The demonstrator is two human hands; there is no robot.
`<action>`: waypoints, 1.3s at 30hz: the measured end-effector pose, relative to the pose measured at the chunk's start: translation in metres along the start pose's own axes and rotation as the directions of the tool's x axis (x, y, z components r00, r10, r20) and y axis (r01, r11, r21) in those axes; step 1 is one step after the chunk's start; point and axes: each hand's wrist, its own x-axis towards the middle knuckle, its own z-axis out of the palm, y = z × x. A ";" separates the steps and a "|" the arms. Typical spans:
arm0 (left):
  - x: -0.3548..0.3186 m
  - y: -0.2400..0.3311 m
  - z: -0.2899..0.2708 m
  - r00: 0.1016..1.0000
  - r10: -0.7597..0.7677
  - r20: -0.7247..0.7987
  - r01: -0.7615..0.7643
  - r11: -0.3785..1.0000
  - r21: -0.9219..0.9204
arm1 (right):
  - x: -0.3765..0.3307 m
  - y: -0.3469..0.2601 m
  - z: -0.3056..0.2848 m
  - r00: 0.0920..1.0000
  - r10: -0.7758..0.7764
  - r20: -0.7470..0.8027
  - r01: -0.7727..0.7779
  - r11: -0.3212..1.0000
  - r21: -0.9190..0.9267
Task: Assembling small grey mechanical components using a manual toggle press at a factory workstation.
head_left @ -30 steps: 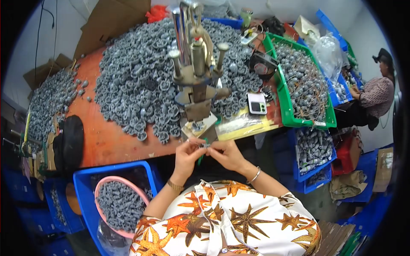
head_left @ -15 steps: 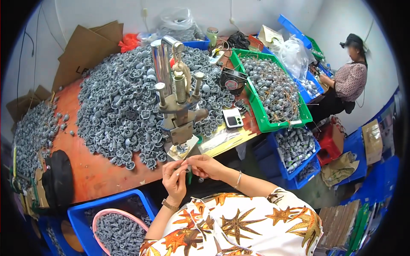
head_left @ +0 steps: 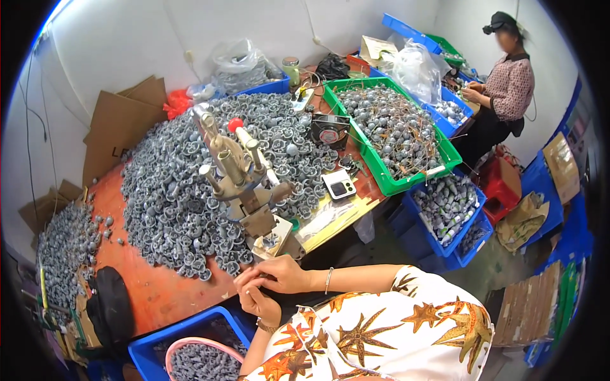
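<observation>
My left hand point(head_left: 259, 303) and my right hand point(head_left: 283, 274) meet just in front of the bench's near edge. Both have their fingers bent and pinched together, the right partly over the left. Whatever sits between the fingertips is hidden. Right beyond them stands a metal hand press point(head_left: 244, 181) with a red ball-ended lever. At the foot of the press is a small pale fixture point(head_left: 272, 240), close to my right knuckles. A big heap of grey plastic parts point(head_left: 171, 184) surrounds the press on the left and behind.
A green crate point(head_left: 387, 181) of round grey parts with thin wires stands to the right, near a small fan point(head_left: 330, 131) and a white phone point(head_left: 340, 185). Lower left, a blue bin point(head_left: 149, 346) holds a pink-rimmed basket point(head_left: 170, 357). Another person point(head_left: 508, 89) works at far right.
The view has shifted and tilted. My hands have drawn closer together, the right now covering more of the left. The press lever now shows its red ball raised beside the column.
</observation>
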 end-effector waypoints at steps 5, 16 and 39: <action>0.000 0.002 0.002 0.997 0.027 0.074 -0.028 1.000 0.013 | -0.002 0.002 0.008 0.995 0.070 -0.073 -0.069 0.998 0.015; 0.000 0.011 0.005 0.965 0.148 0.217 -0.178 0.976 0.128 | -0.001 0.002 0.005 0.986 0.015 -0.167 0.008 0.991 0.133; -0.007 0.005 0.010 0.970 0.081 0.228 -0.119 0.980 0.158 | -0.003 0.005 0.008 0.978 0.065 -0.196 -0.033 0.986 0.166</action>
